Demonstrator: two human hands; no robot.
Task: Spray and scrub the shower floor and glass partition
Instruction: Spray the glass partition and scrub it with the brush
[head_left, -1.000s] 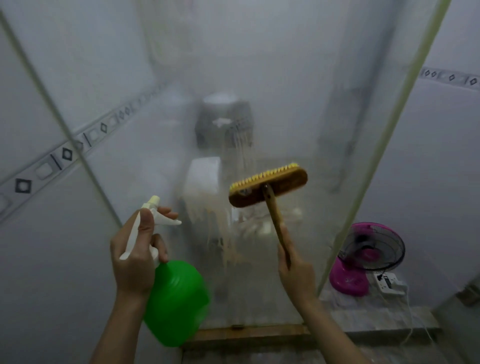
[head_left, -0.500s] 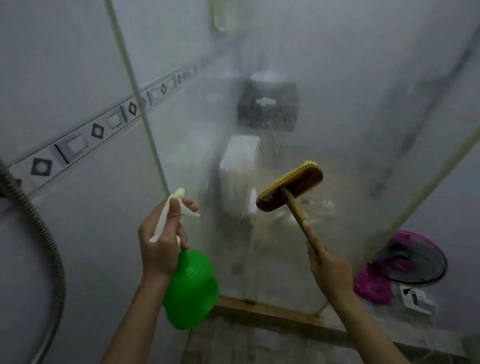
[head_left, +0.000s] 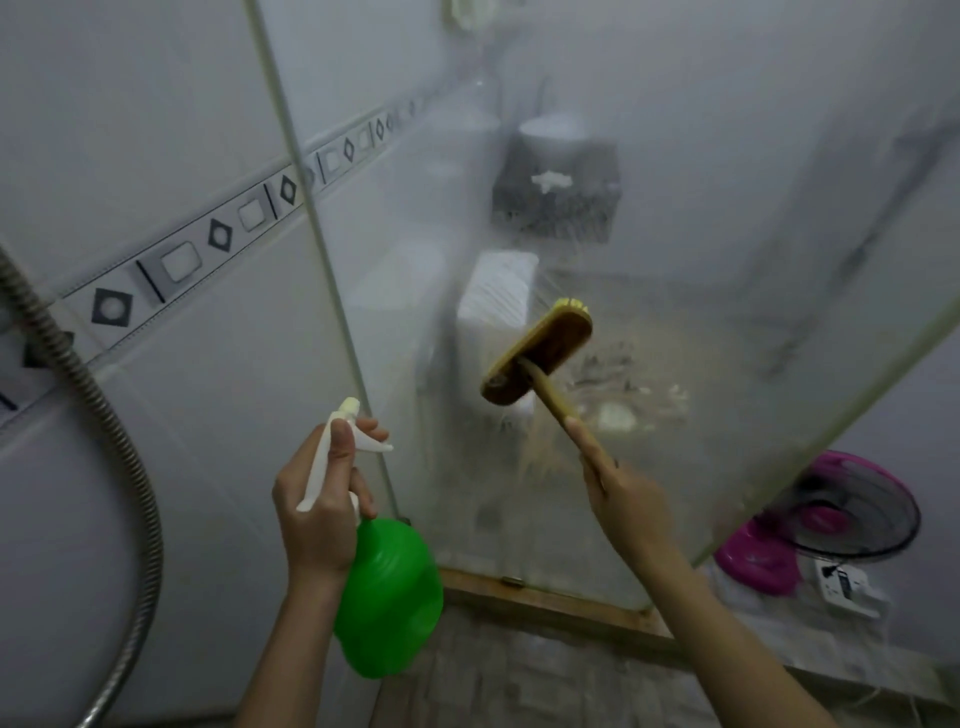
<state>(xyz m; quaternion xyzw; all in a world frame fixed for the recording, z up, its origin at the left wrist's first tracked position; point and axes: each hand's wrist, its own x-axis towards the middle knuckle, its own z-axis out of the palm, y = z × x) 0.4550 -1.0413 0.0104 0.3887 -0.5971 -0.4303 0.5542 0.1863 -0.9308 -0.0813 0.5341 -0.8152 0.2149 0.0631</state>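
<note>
Two bare hands are working in front of the glass partition, which is standing fogged and streaked across the centre and right of the head view. The left hand is gripping the neck of a green spray bottle, with the fingers curling round its white trigger head and the nozzle pointing toward the pane; the bottle body is hanging below the fist, apart from the glass. The right hand is closing round the lower end of a wooden handle, with the index finger lying straight along the shaft. The handle is carrying a scrub brush, whose wooden back is facing the camera and tilting up to the right, while its yellow bristles are facing the pane and appearing to touch it. Soapy, yellowish streaks are running down the glass just beside and below the brush head. The shower floor is showing as mottled stone at the bottom of the frame, ending at a wooden sill under the partition. A metal shower hose is curving down the left edge against the white tiled wall, which is bearing a patterned border strip. Behind the glass, a white toilet and a dark container are appearing only as blurred shapes. A pink fan is sitting beyond the partition's right edge.
</note>
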